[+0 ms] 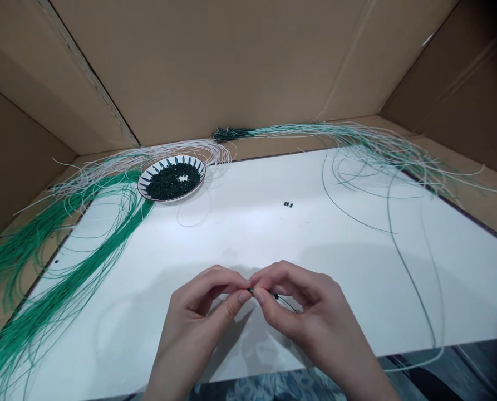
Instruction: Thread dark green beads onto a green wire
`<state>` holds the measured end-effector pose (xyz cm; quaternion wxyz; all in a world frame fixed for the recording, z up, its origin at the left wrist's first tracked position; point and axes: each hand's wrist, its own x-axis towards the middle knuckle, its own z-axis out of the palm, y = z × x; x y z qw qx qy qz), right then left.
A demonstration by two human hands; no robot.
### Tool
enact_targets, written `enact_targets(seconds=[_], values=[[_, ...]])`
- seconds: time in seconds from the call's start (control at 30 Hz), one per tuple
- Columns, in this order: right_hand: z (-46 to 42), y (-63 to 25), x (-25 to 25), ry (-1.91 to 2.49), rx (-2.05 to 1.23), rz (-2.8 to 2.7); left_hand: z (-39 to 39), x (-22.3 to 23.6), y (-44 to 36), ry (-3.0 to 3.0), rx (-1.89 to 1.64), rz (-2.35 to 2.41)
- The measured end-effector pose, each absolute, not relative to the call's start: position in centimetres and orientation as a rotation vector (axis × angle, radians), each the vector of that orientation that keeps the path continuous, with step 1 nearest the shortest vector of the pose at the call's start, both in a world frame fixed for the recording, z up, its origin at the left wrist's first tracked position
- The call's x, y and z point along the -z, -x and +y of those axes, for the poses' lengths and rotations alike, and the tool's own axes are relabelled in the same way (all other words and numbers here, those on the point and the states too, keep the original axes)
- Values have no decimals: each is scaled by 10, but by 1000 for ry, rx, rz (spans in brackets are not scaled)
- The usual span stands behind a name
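My left hand (208, 303) and my right hand (300, 301) meet fingertip to fingertip above the front of the white board. Between the pinched thumbs and forefingers shows a tiny dark piece (251, 291), mostly covered by the fingers. Another small black piece (276, 296) sits by my right fingers, and a thin cord (288, 304) trails from it under my right hand. Both hands are closed. Three loose black pieces (288, 204) lie on the board beyond the hands.
A patterned plate (143, 186) of small black pieces stands at the back left. Beside it lie green strands (89, 273) and white strands (156, 149). Black-tipped cords (306, 129) stretch along the back right. Cardboard walls (231, 61) enclose the white board (248, 228).
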<state>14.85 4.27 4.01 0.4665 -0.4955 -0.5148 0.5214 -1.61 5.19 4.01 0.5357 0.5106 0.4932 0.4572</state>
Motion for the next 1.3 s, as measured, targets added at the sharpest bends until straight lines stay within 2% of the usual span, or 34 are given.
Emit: enact_targets(seconds=[0.4, 0.93, 1.3], values=[[39, -140, -38, 1265, -1086, -1317, 50, -39, 18, -1180, -1020, 1209], [33, -142, -37, 1229, -1086, -1264, 46, -37, 18, -1400, -1098, 1201], [32, -142, -36, 1239, -1094, -1253, 44, -38, 14, -1322, -1129, 1174]])
